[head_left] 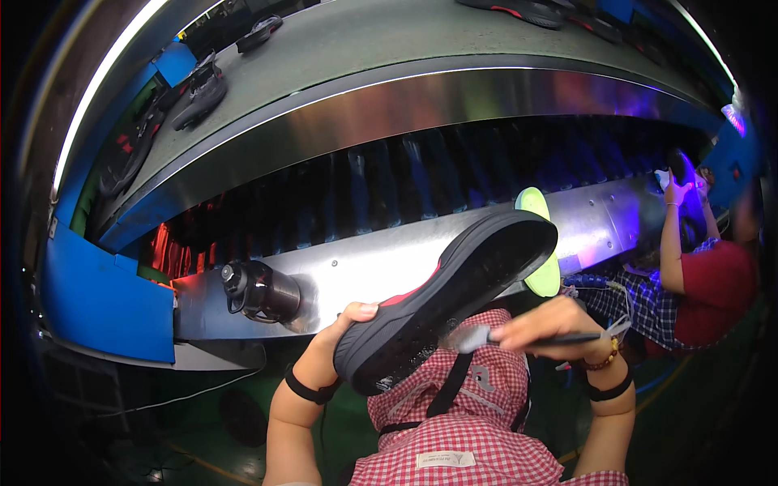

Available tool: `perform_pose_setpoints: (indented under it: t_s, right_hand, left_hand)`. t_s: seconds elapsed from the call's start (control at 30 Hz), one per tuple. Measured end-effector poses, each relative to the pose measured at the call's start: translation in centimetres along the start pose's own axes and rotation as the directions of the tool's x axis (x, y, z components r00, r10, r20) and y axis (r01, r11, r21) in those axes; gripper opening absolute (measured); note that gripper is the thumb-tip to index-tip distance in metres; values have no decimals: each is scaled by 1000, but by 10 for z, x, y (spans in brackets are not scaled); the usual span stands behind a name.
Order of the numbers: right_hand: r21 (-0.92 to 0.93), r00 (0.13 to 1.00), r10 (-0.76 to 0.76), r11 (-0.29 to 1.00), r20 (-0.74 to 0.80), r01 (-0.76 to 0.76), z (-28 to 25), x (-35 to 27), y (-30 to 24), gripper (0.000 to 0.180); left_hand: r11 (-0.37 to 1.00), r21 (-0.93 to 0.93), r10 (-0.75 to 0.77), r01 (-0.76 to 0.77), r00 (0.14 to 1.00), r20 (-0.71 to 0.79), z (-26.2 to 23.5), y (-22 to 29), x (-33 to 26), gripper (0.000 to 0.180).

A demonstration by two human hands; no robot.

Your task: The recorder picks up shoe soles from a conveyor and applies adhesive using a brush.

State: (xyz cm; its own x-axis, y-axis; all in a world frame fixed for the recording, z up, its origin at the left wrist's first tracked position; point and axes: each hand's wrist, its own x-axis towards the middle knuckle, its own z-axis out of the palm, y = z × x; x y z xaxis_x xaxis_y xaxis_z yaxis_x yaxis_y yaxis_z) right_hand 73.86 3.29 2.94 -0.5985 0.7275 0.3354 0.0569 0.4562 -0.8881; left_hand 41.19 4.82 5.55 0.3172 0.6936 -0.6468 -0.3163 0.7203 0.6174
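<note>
My left hand [331, 344] grips a black shoe sole [458, 283] with red accents by its near-left end, thumb on its side edge. The sole is tilted, its broad dark face turned toward me, with a few wet-looking white specks near the lower end. In my right hand [555, 324] is a brush [470, 338] with pale bristles, its handle running back under my palm. The bristle tips are at the sole's lower edge and look slightly blurred; whether they touch is unclear. Behind the sole's far end is a rounded yellow-green object [547, 275], partly hidden.
A black bottle [263, 292] stands on the metal ledge [336, 263]. Beyond it runs a raised conveyor belt [365, 40] carrying several dark soles [201, 101]. Blue machine housing [105, 283] stands at left. To the right, a co-worker in red [717, 275] handles a dark piece.
</note>
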Motion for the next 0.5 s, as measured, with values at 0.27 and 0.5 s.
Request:
perform_pose_setpoints:
  t_s: [0.27,0.5]
  right_hand:
    - [-80,1000,-24,996,-1,24,15,1,-15,21]
    - [15,952,53,999,-301,-51,36,8,-11,25]
  left_hand:
    - [984,-128,154,-124,951,266,-20,8,3,57]
    - [925,-255,370,-283,825,427,-15,-40,109,71]
